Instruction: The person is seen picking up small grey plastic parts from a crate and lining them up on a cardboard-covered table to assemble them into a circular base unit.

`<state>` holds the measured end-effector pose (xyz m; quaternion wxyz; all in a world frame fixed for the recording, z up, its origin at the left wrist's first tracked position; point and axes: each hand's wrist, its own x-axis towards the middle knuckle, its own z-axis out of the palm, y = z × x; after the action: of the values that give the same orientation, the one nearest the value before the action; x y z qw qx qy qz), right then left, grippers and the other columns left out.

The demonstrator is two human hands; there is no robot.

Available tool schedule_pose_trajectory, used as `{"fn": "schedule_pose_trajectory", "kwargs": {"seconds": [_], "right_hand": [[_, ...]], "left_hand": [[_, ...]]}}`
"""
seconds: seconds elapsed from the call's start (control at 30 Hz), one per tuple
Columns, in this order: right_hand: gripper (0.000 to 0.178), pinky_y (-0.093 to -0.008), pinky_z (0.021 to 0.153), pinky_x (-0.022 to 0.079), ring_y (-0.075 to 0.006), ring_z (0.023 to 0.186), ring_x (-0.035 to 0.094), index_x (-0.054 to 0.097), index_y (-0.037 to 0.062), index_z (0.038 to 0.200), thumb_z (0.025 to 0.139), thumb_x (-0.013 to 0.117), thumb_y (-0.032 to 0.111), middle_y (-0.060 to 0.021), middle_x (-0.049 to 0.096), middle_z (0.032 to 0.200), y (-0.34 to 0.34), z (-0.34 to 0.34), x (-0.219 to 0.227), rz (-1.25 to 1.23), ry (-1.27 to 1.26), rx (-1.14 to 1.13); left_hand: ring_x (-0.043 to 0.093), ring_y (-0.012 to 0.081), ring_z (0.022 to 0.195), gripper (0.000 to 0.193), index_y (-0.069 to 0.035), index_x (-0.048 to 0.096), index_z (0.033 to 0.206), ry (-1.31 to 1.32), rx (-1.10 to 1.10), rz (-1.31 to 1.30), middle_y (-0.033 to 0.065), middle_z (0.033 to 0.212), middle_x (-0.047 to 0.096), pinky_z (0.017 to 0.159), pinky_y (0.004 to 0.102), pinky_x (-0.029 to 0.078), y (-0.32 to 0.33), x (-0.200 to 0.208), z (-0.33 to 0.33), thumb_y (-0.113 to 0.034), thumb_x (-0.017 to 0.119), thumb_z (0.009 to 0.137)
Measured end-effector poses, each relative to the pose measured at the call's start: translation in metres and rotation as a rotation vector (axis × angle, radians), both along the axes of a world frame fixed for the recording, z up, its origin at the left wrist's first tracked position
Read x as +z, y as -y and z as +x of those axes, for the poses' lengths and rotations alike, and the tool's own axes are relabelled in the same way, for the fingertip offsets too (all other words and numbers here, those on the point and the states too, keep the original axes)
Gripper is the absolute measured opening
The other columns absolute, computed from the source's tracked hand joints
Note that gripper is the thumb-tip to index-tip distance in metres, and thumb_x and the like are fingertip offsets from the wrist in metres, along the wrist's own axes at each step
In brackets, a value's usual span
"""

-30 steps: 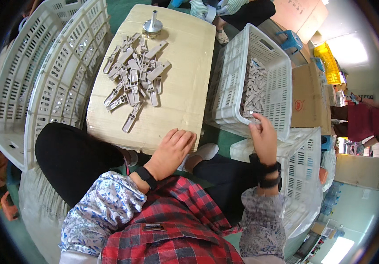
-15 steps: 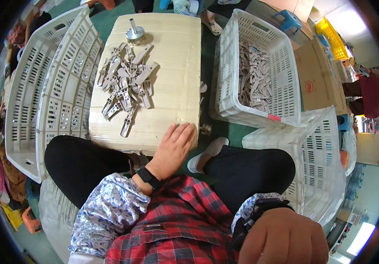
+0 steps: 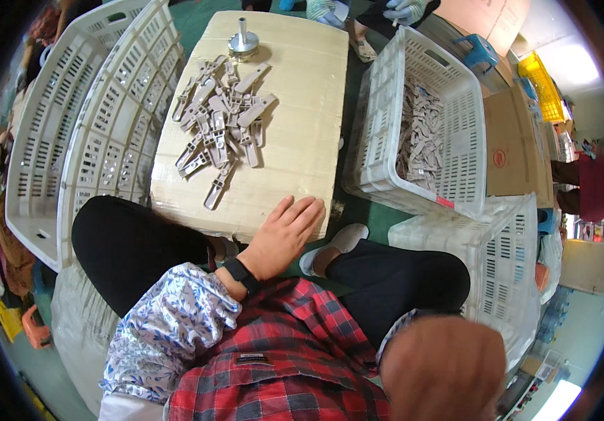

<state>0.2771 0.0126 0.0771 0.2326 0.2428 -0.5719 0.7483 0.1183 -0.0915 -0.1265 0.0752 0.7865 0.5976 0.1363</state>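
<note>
My left hand (image 3: 281,238) lies flat on the near edge of a cardboard-topped surface (image 3: 302,119), its fingers stretched out and holding nothing. A loose pile of beige plastic clip-shaped pieces (image 3: 221,123) lies beyond it, on the left half of the cardboard. Behind the pile stands a round metal base with an upright post (image 3: 243,45). My right hand (image 3: 446,368) is raised close to the camera at the lower right, over my right thigh. It is smeared by motion, with the back showing and the fingers hidden.
White slotted crates (image 3: 116,105) stand tilted along the left side. To the right, another white crate (image 3: 379,154) holds many beige pieces (image 3: 421,133). A translucent-wrapped crate (image 3: 502,259), a cardboard box (image 3: 516,151) and a blue stool (image 3: 481,52) are farther right. Another person's gloved hands (image 3: 403,10) show at the top.
The view has shifted, so the cardboard surface sits farther right and higher. My right hand has moved slightly and blurred. My left hand stays flat on the cardboard.
</note>
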Motion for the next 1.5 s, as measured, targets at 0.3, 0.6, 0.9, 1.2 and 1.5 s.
{"fn": "schedule_pose_trajectory", "kwargs": {"seconds": [0.3,0.6,0.9,1.2,1.5], "right_hand": [[0.025,-0.042,0.086,0.05,-0.0339,0.099,0.061,0.065,0.006,0.11,0.085,0.063,0.006,-0.0128,0.062,0.107,-0.089,-0.102,-0.124,1.158,0.508,-0.919],[0.026,-0.0451,0.073,0.051,-0.0337,0.086,0.063,0.063,0.0119,0.106,0.08,0.069,0.01,-0.0117,0.056,0.094,-0.112,-0.179,-0.165,1.484,0.595,-0.825],[0.02,-0.0228,0.067,0.046,-0.013,0.081,0.065,0.057,0.0016,0.109,0.089,0.061,0.003,-0.0045,0.063,0.095,-0.091,-0.026,-0.134,-0.138,0.954,-0.948],[0.02,-0.0207,0.065,0.041,-0.0062,0.073,0.053,0.063,0.0018,0.114,0.095,0.062,0.009,0.0006,0.063,0.088,-0.036,0.025,-0.201,-0.366,1.079,-0.906],[0.013,-0.0227,0.076,0.045,-0.0061,0.082,0.056,0.069,0.0012,0.102,0.096,0.059,0.007,0.0013,0.066,0.09,-0.055,0.01,-0.214,-0.164,1.089,-0.89]], "left_hand": [[0.034,0.0231,0.143,0.067,-0.006,0.047,0.145,-0.076,-0.003,0.081,0.0066,0.15,0.043,0.12,0.0465,0.024,-0.002,-0.006,0.003,-0.026,0.059,0.082],[0.038,0.0236,0.14,0.072,-0.004,0.047,0.143,0.005,0.015,0.106,0.0072,0.148,0.045,0.118,0.0457,0.028,-0.004,-0.013,0.003,-0.025,0.065,0.076],[0.038,0.0242,0.141,0.064,-0.003,0.048,0.142,0.01,0.01,0.092,0.0082,0.148,0.045,0.119,0.047,0.027,0.002,-0.016,0.0,-0.023,0.058,0.082],[0.039,0.0251,0.14,0.067,-0.003,0.048,0.143,-0.027,0.012,0.095,0.0099,0.148,0.045,0.117,0.0473,0.029,-0.003,-0.012,0.003,-0.022,0.061,0.08],[0.04,0.0244,0.139,0.076,-0.002,0.047,0.143,0.053,0.031,0.04,0.0097,0.149,0.044,0.118,0.0461,0.03,-0.005,-0.007,0.002,-0.016,0.067,0.072]]}}
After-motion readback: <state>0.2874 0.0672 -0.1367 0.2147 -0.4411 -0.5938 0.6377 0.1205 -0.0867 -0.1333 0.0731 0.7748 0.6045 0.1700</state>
